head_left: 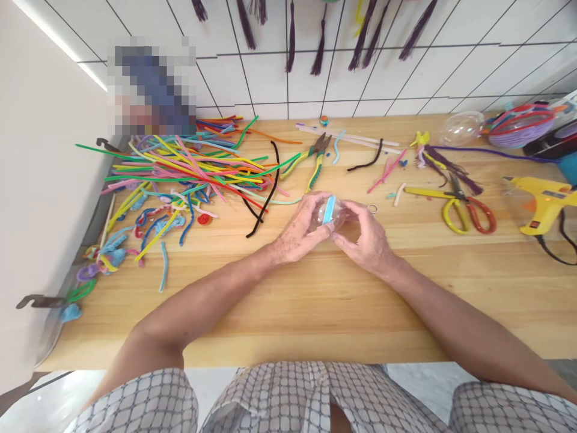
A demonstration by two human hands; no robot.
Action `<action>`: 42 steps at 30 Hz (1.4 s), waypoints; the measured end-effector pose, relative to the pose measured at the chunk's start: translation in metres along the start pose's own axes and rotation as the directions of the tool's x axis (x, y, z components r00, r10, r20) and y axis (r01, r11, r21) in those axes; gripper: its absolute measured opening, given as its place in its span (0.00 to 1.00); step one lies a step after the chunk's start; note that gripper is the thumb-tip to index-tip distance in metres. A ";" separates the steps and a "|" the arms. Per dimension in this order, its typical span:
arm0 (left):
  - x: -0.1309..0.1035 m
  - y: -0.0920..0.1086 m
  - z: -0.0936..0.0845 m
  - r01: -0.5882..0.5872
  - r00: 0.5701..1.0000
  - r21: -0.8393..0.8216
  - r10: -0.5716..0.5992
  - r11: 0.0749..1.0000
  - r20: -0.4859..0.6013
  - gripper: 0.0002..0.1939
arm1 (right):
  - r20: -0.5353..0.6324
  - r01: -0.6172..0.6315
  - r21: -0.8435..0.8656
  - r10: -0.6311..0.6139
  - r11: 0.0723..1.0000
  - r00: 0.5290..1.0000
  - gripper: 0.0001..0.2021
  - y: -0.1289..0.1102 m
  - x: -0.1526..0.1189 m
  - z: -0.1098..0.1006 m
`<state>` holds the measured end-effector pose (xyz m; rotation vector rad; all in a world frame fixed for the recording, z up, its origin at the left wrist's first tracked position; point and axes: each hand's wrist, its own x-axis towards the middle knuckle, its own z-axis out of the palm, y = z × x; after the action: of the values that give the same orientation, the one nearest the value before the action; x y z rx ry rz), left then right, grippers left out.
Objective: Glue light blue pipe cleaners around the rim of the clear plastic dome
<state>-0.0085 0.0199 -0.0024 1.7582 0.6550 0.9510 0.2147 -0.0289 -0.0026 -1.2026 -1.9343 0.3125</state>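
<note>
Between my two hands, above the middle of the wooden table, is a clear plastic ball (321, 211) with a light blue strip (329, 209) across it. My left hand (303, 227) closes around its left side, the thumb below the strip. From the right, my right hand (366, 236) curves its fingers against the ball, the thumb close to the left one. Parts of the ball are hidden by the fingers. A small metal ring (372, 208) lies just past my right hand. Green-and-yellow pliers (315, 159) rest on the table behind my hands.
A heap of coloured pipe cleaners (193, 165) covers the left of the table. On the right lie scissors (464, 207), a yellow glue gun (538, 198), another clear plastic ball (462, 128) and a purple tassel (455, 168). Dark tassels (320, 48) hang along the tiled wall.
</note>
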 end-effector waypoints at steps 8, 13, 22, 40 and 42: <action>0.002 0.002 0.001 0.101 0.995 -0.175 -0.102 0.979 0.003 0.33 | 0.009 -0.021 0.030 0.021 0.999 1.000 0.33 -0.001 0.002 -0.002; 0.003 0.002 0.002 0.127 0.991 -0.219 -0.131 0.967 -0.003 0.33 | -0.002 -0.025 0.034 0.025 0.999 1.000 0.32 -0.001 0.003 0.000; 0.003 -0.001 0.002 0.119 0.993 -0.167 -0.121 0.979 -0.003 0.33 | 0.000 -0.028 0.010 0.028 1.000 1.000 0.35 -0.001 0.002 0.002; 0.000 -0.002 0.001 0.035 0.999 -0.021 -0.036 0.999 -0.008 0.34 | 0.016 -0.023 0.013 0.022 1.000 1.000 0.34 0.002 0.001 -0.001; 0.000 -0.002 0.001 0.036 0.999 -0.022 -0.036 0.999 -0.006 0.34 | 0.022 -0.035 0.016 0.035 0.999 0.999 0.34 0.001 0.001 -0.001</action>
<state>-0.0080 0.0203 -0.0042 1.7191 0.6757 0.9362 0.2163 -0.0278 -0.0022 -1.2279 -1.9269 0.3605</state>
